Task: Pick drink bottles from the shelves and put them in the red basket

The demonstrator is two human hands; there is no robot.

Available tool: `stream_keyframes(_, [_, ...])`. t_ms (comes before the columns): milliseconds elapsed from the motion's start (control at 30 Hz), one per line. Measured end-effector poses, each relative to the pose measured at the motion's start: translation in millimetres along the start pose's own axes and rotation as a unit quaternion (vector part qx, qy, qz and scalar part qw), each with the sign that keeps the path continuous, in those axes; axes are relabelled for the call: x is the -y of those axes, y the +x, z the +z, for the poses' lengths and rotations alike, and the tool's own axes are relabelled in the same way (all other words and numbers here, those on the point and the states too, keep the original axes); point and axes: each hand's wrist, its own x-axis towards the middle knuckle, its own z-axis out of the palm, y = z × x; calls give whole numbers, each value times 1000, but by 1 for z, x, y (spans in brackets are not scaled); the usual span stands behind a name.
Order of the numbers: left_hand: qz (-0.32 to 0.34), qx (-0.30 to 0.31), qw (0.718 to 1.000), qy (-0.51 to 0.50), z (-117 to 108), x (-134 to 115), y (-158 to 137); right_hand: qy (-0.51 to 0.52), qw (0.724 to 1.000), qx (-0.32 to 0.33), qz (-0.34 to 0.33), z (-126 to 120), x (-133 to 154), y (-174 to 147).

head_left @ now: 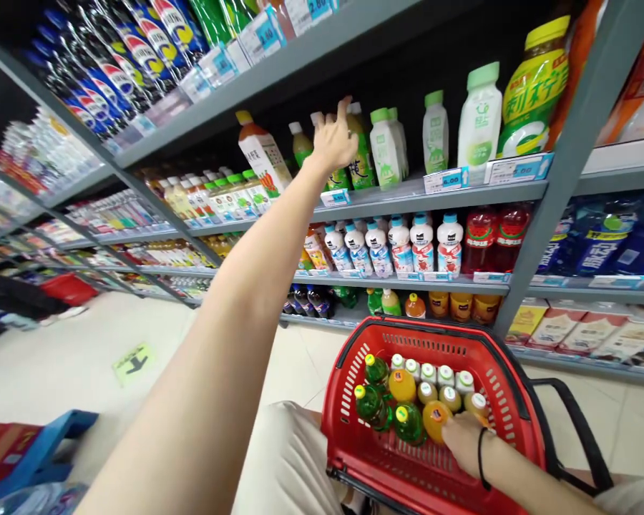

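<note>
My left hand [335,141] reaches up to the middle shelf, over the top of a green-labelled drink bottle [338,180]. Its index finger points up and the other fingers curl at the bottle's hidden neck. Similar green bottles [360,161] with pale caps stand on both sides. Low on the right, my right hand [464,440] is inside a red shopping basket [348,468], closed at the side of an orange drink bottle [434,420]; its fingertips are partly hidden. Around it stand green bottles [409,423] with yellow caps, another orange bottle [402,385] and several white-capped bottles [445,375].
Left of my reaching hand a carrot-juice bottle [265,157] leans. White bottles with green caps [386,150] stand to the right. Small milk-drink bottles [376,247] line the shelf below. A blue stool [43,458] and a person's dark-clad leg [16,293] are at left.
</note>
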Motion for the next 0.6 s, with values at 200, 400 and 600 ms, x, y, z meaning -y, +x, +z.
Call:
stream_keyframes(200, [-108,116,984,-80,-15,-25,6,-19,999,33,-3,-21,6,-20])
stream_keyframes(400, [-119,116,982,-95,-8,-36,-22,-19,999,46,6,-35,10,-34])
stream_keyframes(600, [-159,133,974,-91,-7,-38,-34,6,998,53,14,-45,8,-35])
